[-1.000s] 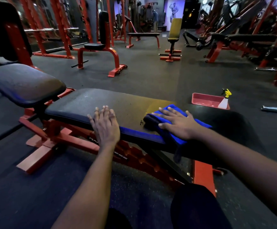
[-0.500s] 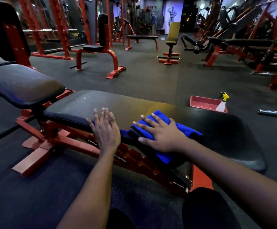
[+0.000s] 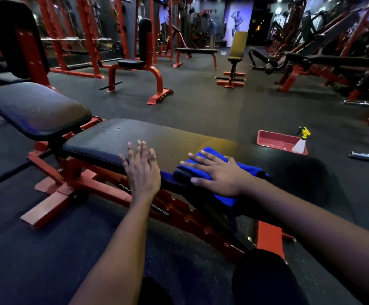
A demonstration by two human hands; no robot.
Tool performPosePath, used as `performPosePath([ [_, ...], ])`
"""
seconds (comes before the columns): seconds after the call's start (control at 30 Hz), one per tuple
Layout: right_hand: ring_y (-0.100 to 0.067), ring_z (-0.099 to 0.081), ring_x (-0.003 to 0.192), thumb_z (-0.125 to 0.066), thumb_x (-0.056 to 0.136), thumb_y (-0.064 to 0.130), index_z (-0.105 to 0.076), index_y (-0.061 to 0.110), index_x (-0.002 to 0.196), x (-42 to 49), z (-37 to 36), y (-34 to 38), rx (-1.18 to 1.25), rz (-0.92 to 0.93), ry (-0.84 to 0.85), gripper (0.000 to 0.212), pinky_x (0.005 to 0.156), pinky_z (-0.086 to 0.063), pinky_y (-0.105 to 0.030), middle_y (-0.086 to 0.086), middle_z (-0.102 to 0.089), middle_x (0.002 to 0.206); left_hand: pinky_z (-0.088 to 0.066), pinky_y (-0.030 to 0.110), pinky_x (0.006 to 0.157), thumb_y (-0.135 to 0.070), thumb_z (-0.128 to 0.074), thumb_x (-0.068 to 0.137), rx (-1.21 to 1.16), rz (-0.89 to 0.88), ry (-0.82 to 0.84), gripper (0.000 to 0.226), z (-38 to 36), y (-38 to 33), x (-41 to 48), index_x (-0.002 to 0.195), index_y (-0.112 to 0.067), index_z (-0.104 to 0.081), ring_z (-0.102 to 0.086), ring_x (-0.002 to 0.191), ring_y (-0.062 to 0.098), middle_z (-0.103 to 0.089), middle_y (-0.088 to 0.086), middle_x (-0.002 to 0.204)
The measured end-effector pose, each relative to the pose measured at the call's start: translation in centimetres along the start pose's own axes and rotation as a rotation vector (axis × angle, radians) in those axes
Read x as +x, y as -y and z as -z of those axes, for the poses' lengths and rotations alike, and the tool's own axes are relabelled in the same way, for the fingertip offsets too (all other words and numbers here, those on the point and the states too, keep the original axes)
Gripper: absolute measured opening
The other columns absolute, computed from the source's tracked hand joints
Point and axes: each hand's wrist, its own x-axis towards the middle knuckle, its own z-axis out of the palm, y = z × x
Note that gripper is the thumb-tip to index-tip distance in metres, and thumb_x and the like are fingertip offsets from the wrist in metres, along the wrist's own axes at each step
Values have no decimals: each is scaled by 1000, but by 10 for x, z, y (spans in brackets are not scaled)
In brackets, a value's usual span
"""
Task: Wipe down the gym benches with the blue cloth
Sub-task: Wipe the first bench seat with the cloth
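A black padded bench (image 3: 117, 139) on a red frame runs across the view in front of me. The folded blue cloth (image 3: 249, 170) lies on the near edge of its pad, part of it draped over the side. My right hand (image 3: 216, 172) presses flat on the cloth with straight, spread fingers. My left hand (image 3: 141, 168) rests flat on the bare pad just left of the cloth, fingers straight and together. A second black seat pad (image 3: 36, 108) of the bench stands at the left.
A pink tray (image 3: 276, 139) and a white spray bottle (image 3: 300, 144) with a yellow trigger sit on the dark floor beyond the bench. A steel bar (image 3: 368, 156) lies at the right. Red racks and other benches (image 3: 195, 52) fill the back; a person stands far off.
My right hand has slid the blue cloth leftward along the pad's near edge, closer to my left hand. My left hand has stayed in place.
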Motion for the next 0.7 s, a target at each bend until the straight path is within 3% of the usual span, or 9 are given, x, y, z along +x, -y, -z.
performPosePath([
  [0.07,-6,9,152,-25,94,73,-5,64,147,-2,-3,4,11,-46,-32,57,117,-6,-64,26,7,162,16,42,119,-47,-3,101,15,-7,29,67,2,-1,-1,155,-11,-20,7,151,16,-11,1,164],
  [0.2,-10,11,152,-21,81,86,11,66,143,-41,-16,-4,-131,16,-53,73,119,-8,-60,26,17,161,21,38,117,-45,-6,104,3,-3,134,60,12,-3,-2,156,-15,-6,18,148,14,4,0,164],
  [0.33,-2,15,150,-43,95,63,-4,66,145,-58,-1,-28,-90,165,70,64,118,-12,-52,35,18,156,21,37,117,-48,-3,102,-10,-13,243,61,20,2,-1,155,-18,3,26,145,12,16,0,163],
  [0.43,-1,14,149,-58,97,34,-20,63,141,-34,31,-30,17,218,295,65,118,1,-60,34,6,158,18,37,119,-49,-4,102,-52,-43,294,61,24,7,-3,154,-20,7,28,144,10,22,-2,161],
  [0.5,-3,12,149,-57,94,14,-29,64,136,-20,56,-24,28,187,405,71,114,7,-68,34,-5,158,18,36,119,-48,-6,103,-63,-48,319,60,26,8,-3,154,-21,8,28,144,9,23,-3,160],
  [0.53,-4,10,150,-56,92,13,-34,67,132,-18,64,-22,56,160,421,71,114,7,-69,35,-10,157,18,36,119,-48,-6,104,-63,-44,327,59,27,8,-3,155,-21,8,28,144,9,23,-3,160],
  [0.63,-8,-3,152,-65,91,38,-47,67,125,-32,62,-13,207,14,270,49,116,3,-65,32,-25,156,18,36,118,-47,-8,104,-55,-39,334,58,27,7,-3,155,-22,7,29,143,8,23,-5,160],
  [0.7,-16,-17,150,-57,88,63,-57,52,127,-42,43,0,209,-293,-60,40,115,-5,-66,21,-39,153,19,34,117,-47,-8,104,-53,-49,308,58,25,8,-4,155,-24,6,30,141,6,23,-7,160],
])
